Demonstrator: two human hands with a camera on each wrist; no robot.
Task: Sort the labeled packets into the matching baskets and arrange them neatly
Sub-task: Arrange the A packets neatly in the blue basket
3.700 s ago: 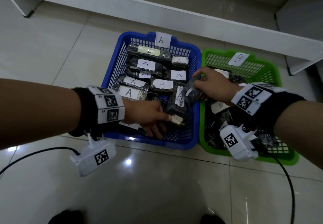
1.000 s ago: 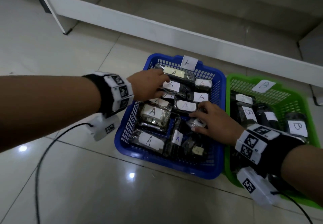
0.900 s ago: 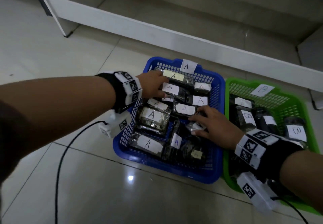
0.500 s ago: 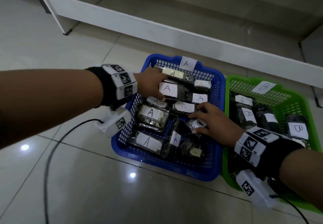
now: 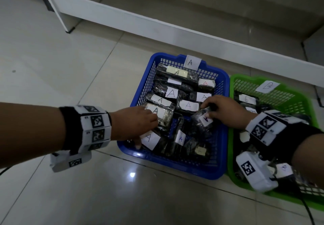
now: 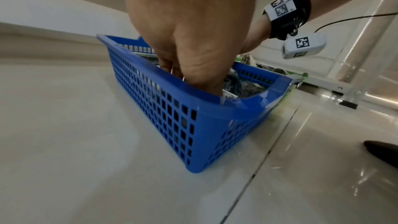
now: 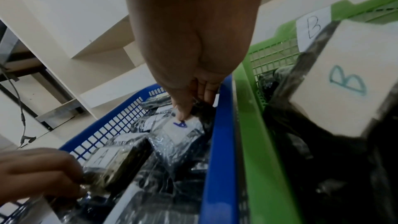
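Observation:
The blue basket (image 5: 175,167) marked A holds several dark packets with white A labels. My left hand (image 5: 149,130) reaches in over its left wall (image 6: 193,101) and grips a clear-wrapped A packet (image 5: 162,115) by its near edge, fingers curled, as the right wrist view (image 7: 103,161) also shows. My right hand (image 5: 208,111) pinches a small packet with a blue A label (image 5: 204,120) between thumb and fingers near the right wall (image 7: 183,125). The green basket (image 5: 233,88) marked B stands beside it on the right with B packets (image 7: 344,81).
A white shelf base (image 5: 157,23) runs behind both baskets. Glossy floor tiles (image 5: 70,189) lie to the left and in front. A black cable (image 5: 310,212) trails from my right wrist camera. A dark shoe tip (image 6: 381,154) shows near the basket's front.
My left hand came back from the far packets to the near-left A packet. My right hand has raised and turned the small blue-lettered packet.

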